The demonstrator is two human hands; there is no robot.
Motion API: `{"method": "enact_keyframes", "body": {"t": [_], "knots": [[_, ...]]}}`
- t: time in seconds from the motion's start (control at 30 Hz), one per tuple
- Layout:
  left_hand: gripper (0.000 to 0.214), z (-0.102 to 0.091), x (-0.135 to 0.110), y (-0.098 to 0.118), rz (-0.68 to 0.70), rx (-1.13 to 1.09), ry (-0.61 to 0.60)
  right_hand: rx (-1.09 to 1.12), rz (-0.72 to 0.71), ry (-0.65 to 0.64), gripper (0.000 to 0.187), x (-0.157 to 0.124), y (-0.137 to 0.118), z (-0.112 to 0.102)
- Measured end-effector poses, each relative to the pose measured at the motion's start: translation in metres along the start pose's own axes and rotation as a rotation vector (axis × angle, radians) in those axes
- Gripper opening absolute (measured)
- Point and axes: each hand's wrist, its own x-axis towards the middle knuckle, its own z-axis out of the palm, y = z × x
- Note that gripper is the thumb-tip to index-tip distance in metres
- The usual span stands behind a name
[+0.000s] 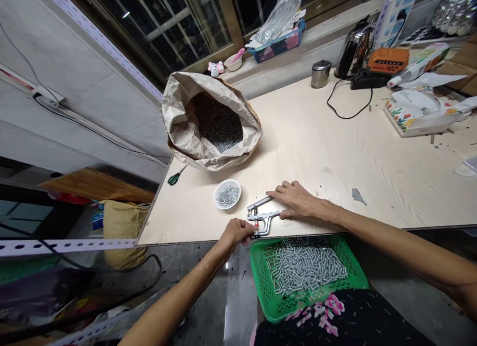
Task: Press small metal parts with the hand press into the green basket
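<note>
Metal hand press pliers (pixel 265 217) lie on the table near its front edge, with a spring and a red part at the jaw. My right hand (pixel 297 201) is wrapped over the handles, fingers on the upper one and thumb by the lower one. At the jaw, my left hand (pixel 238 231) is closed in a pinch. Whatever sits between those fingertips is too small to make out. Just beyond the left hand stands a white bowl (pixel 216 199) with small metal pieces. Below the table edge, a green basket (pixel 262 291) on the lap holds many small silver spring-like pieces.
A large open paper sack (pixel 179 112) with dark and silvery small pieces stands behind the bowl. Green-handled scissors (pixel 173 179) lie at the left edge. Toward the back right are a metal canister (pixel 321 75), a kettle (pixel 356 47), an orange battery (pixel 388 60) and a tissue pack (pixel 417 107).
</note>
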Motion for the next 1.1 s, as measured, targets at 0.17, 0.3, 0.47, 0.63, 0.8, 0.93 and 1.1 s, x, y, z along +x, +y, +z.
{"method": "enact_keyframes", "body": {"t": [0.17, 0.3, 0.47, 0.63, 0.8, 0.93, 1.1], "knots": [[0.03, 0.016, -0.003, 0.022, 0.606, 0.446, 0.372, -0.008, 0.006, 0.037, 0.064, -0.003, -0.005, 0.005], [0.062, 0.023, 0.018, 0.043, 0.873, 0.582, 0.233, 0.019, 0.063, 0.007, 0.079, -0.007, -0.005, 0.002], [0.068, 0.02, 0.032, 0.056, 0.884, 0.729, 0.178, 0.063, 0.108, -0.053, 0.07, -0.018, 0.001, -0.011], [0.041, 0.026, 0.033, 0.06, 0.892, 0.734, 0.176, 0.041, 0.123, -0.017, 0.038, -0.021, 0.003, -0.009], [0.018, 0.035, 0.037, 0.061, 0.849, 0.713, 0.222, -0.006, 0.102, 0.012, 0.016, -0.014, 0.002, 0.007], [0.022, 0.033, 0.035, 0.056, 0.832, 0.679, 0.274, -0.003, 0.114, 0.043, 0.016, -0.017, 0.006, 0.006], [0.053, 0.034, 0.018, 0.035, 0.958, 0.555, 0.388, 0.044, 0.048, 0.136, 0.065, -0.031, 0.007, 0.002]]}}
